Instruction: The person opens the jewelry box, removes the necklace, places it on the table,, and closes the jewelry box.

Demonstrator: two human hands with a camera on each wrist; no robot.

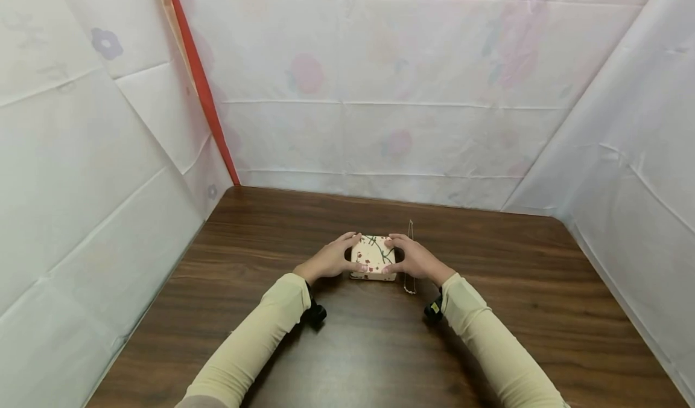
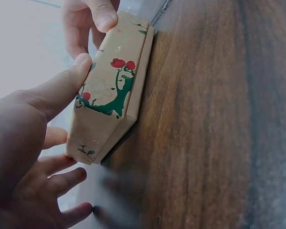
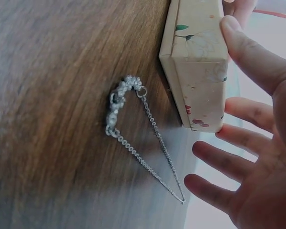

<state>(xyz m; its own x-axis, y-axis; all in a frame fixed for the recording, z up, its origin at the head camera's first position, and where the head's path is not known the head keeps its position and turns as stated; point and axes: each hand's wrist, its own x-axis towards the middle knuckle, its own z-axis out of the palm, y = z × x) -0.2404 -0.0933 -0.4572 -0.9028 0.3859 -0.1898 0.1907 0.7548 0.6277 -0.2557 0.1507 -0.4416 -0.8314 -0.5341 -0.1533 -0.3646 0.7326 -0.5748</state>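
Observation:
A small cream jewelry box [image 1: 374, 254], printed with red flowers and green branches, sits on the table with its lid down. My left hand [image 1: 332, 259] grips the lid's left side, thumb at the near edge and fingers at the far edge. From the right, my right hand [image 1: 418, 259] holds the lid the same way. In the left wrist view a seam runs around the box [image 2: 109, 71] below its lid. Just right of the box lies a silver chain necklace [image 3: 118, 105] with a sparkling pendant part, which neither hand touches. The box's inside is hidden.
The dark wood-grain table [image 1: 347, 347] extends around both arms. White printed sheets [image 1: 369, 136] hang behind it and on both sides. A red strip [image 1: 201, 82] runs down the back left corner. Black wrist cameras [image 1: 315, 314] are strapped under the sleeves.

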